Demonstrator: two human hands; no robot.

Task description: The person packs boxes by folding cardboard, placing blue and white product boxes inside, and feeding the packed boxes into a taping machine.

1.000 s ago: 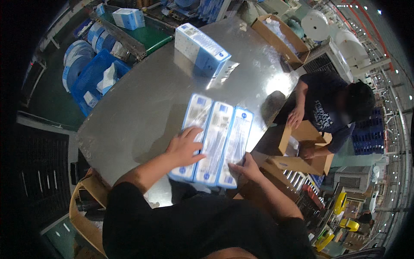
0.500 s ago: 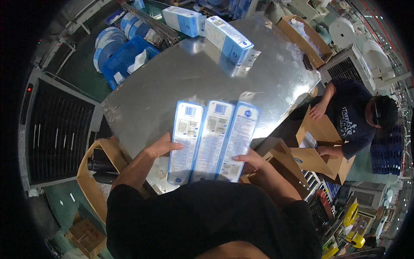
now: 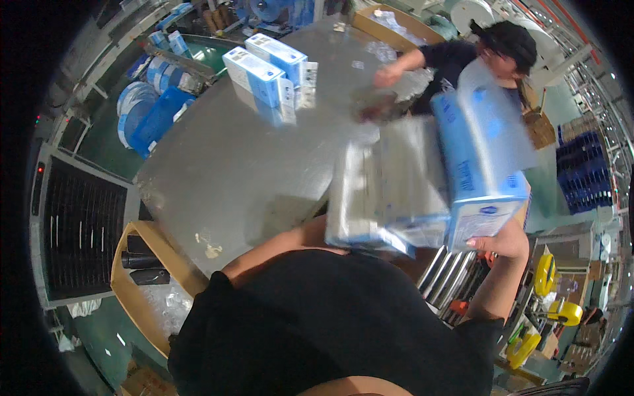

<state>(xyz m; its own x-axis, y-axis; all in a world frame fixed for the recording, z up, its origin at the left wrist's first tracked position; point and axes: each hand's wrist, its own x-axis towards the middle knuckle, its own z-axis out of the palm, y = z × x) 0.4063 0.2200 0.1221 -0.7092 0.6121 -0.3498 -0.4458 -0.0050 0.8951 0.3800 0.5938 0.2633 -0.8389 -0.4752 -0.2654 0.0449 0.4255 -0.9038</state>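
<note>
Several slim blue-and-white cartons stand side by side in my grasp, tilted, over the table's right edge. The left ones are smeared by motion; the right carton shows a blue side and a pale blurred sheet or flap at its far end. My right hand is closed on the right carton's near lower corner, thumb on its end face. Against the left side of the group is my left hand, its fingers hidden by the cartons. Two more such cartons rest on the table, end flaps open.
A co-worker leans over the right side of the metal table, one arm stretched across it. Metal rollers lie below my right arm. Cardboard boxes stand at lower left and far right. Yellow tape dispensers are at right.
My hands have carried the cartons right and up off the table's near edge, tilting them. My view has turned right. The co-worker has moved from the open cardboard box to reach over the table.
</note>
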